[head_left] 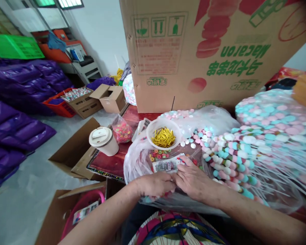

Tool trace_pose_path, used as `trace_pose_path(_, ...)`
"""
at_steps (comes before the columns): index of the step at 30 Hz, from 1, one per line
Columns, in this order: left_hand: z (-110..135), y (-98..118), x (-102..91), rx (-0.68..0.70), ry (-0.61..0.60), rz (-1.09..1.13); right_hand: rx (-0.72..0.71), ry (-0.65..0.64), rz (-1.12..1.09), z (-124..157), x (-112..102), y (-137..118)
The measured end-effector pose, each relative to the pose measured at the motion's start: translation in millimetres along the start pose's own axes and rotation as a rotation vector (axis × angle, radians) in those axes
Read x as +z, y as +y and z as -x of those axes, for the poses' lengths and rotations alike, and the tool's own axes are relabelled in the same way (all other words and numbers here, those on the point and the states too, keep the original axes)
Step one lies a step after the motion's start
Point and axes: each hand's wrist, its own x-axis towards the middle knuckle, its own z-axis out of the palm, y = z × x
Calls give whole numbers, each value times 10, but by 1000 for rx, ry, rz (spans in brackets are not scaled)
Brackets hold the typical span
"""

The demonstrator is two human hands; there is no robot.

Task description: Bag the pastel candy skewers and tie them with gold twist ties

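Note:
My left hand (155, 184) is closed, its fingertips turned inward against my right hand; whatever is pinched there is hidden. Bent fingers of my right hand (193, 177) grip the right end of a small printed packet (165, 165), white with dark print and red and blue marks. Just beyond the packet, colourful ring-shaped candies (159, 154) lie on a clear plastic bag (135, 163). A white bowl (151, 131) holding gold twist ties (164, 137) stands behind them. Right of my right hand lie skewers of pastel candy discs (226, 160) with white sticks.
A lidded white cup (104, 141) and a bag of ring candies (122, 131) stand on the red table at left. A big carton (178, 92) rises behind. More pastel candies fill a clear bag (270, 115) at right. Open cartons (79, 149) sit on the floor.

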Motion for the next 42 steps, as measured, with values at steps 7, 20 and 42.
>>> trace_pose_path(7, 226, -167, 155, 339, 444, -777, 565, -457, -1088, -70, 44, 9)
trace_pose_path(20, 230, -469, 35, -73, 986, 1271, 601, -220, -2, -1574, -171, 913)
trace_pose_path(42, 285, -354, -67, 57, 1068, 1454, 710, -21, -521, -1370, -206, 1016)
